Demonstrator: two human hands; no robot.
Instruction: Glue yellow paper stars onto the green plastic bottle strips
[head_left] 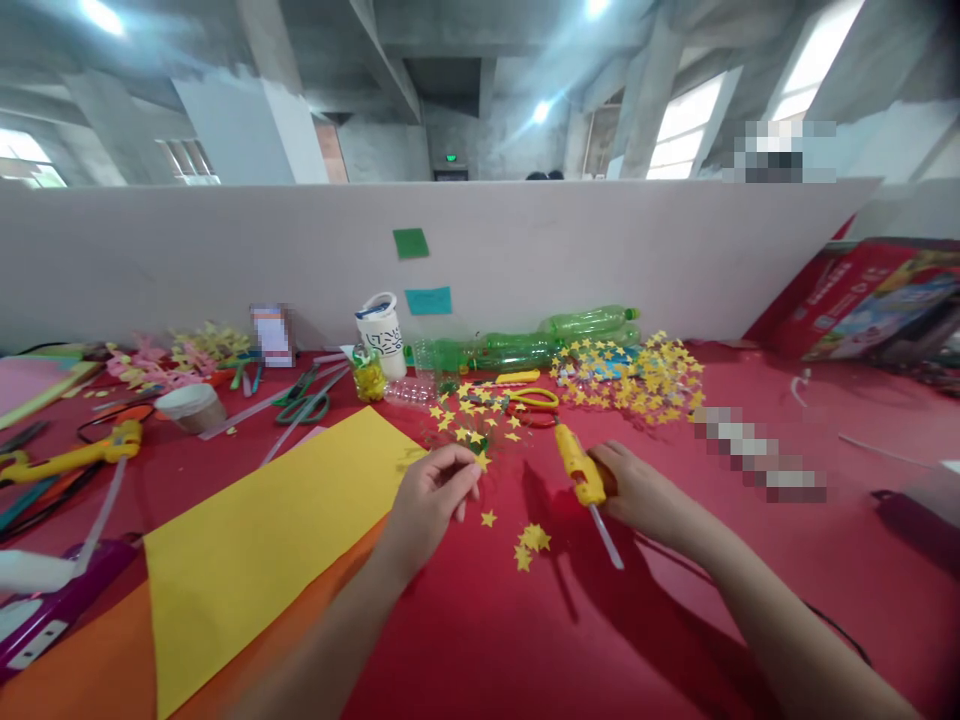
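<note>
My right hand (634,485) is wrapped round the handle of a yellow hot glue gun (574,462), whose clear glue stick (607,537) pokes out of the back toward me. The nozzle points away, over the table. With thumb and fingers closed together, my left hand (439,490) pinches a small yellow star (482,461). Just beyond it stands a spray of yellow stars (469,420) on thin clear stems. One loose star (489,519) and a small heap of stars (534,538) lie on the red table between my hands.
Yellow sheet (277,550) lies over orange at left. Behind are scissors (536,398), a yellow cutter (517,377), green bottles (517,350), a white cup (382,340) and a finished-looking star bunch (660,380). Another glue gun (82,455) lies far left; a red box (870,300) stands right.
</note>
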